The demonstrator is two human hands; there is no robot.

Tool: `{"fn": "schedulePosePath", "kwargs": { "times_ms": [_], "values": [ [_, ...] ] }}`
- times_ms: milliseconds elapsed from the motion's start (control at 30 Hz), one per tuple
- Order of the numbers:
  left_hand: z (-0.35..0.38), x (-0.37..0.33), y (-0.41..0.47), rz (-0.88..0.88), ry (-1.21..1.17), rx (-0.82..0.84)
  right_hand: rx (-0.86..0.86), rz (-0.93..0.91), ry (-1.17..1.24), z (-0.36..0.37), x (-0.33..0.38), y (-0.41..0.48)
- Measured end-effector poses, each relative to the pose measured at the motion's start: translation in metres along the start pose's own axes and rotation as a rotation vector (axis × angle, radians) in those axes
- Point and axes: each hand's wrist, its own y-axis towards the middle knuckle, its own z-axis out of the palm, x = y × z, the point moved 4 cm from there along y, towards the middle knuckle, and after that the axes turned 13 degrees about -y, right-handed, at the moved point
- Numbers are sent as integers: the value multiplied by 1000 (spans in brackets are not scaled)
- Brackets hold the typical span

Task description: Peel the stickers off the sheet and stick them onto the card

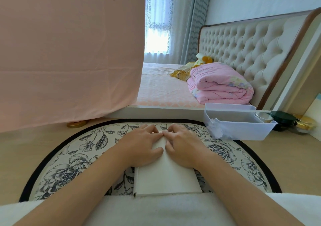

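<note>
A white card [166, 179] lies lengthwise on the floral mat [73, 163] in front of me. My left hand [144, 144] and my right hand [184, 146] rest side by side on its far half, thumbs lying on the card. The fingers of both hands bend down at the card's far end, and the index fingertips meet there. Whatever lies under or between those fingertips is hidden, and no sticker sheet shows anywhere.
A clear plastic bin [238, 123] stands at the mat's right rear, with dark and gold-lidded jars [284, 119] beside it. A gold lid [76, 124] sits at the left rear under a hanging pink cloth [69, 52]. A bed with a folded pink quilt [220, 85] is behind.
</note>
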Motion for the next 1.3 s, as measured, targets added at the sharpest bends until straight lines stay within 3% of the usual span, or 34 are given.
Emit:
{"fn": "schedulePosePath", "kwargs": {
  "times_ms": [333, 767, 1033, 1300],
  "values": [
    [2, 1, -6, -18, -20, -17, -57, -7, 92, 0, -10, -5],
    [9, 0, -7, 7, 33, -110, 42, -17, -41, -1, -1, 6],
    [6, -6, -10, -45, 26, -113, -27, -18, 97, -1, -14, -8],
    [5, 0, -9, -22, -18, -81, 0, -39, 28, -3, -5, -8]
  ]
}}
